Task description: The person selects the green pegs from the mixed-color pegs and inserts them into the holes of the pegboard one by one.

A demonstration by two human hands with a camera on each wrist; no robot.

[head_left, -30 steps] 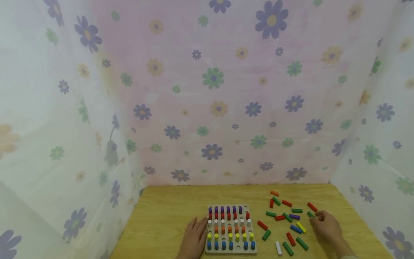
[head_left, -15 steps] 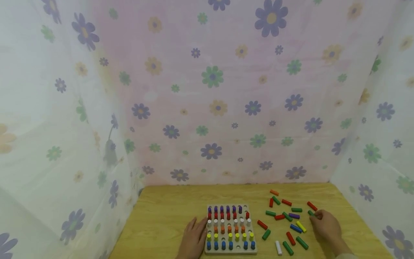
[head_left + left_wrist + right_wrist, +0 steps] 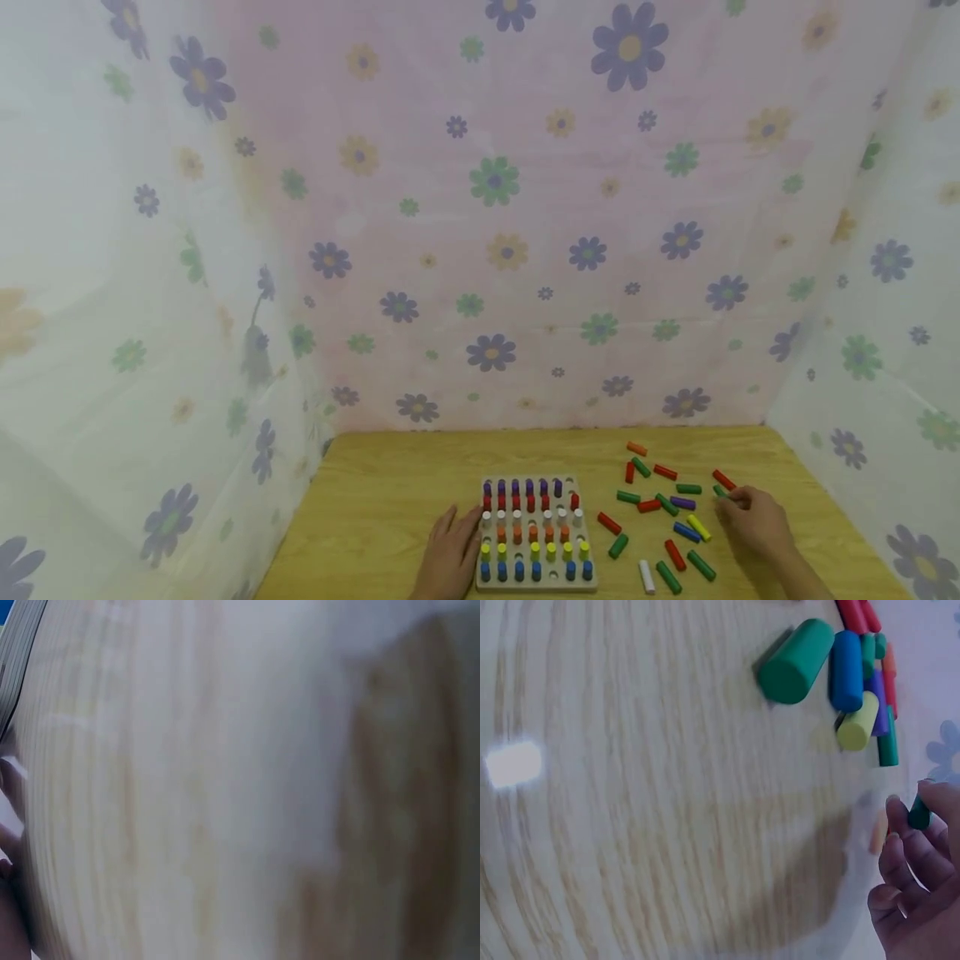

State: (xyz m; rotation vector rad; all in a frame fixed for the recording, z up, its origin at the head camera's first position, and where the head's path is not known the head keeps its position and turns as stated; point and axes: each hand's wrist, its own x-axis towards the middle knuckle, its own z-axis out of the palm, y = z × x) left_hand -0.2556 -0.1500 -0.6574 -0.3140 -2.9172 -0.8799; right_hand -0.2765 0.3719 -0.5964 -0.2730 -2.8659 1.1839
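Observation:
A pale pegboard (image 3: 536,583) lies on the table, with upright pegs in rows of purple, red, white, orange, yellow and blue and some bare holes. My left hand (image 3: 447,552) rests flat at the board's left edge, fingers extended; in the left wrist view only a sliver of that hand (image 3: 11,825) shows. Over at the right side of the table, my right hand (image 3: 757,523) pinches a green peg (image 3: 720,492) between thumb and fingers. The right wrist view shows this green peg (image 3: 919,814) up close, partly covered by the thumb.
Loose pegs lie scattered between board and right hand, among them a red peg (image 3: 723,479), a yellow peg (image 3: 698,527), a blue peg (image 3: 686,532) and a white peg (image 3: 647,576). Flower-printed cloth (image 3: 420,350) encloses the wooden table (image 3: 375,492) at back and sides.
My right hand has shifted very slightly left while still pinching the green peg. The left hand and the board have stayed put.

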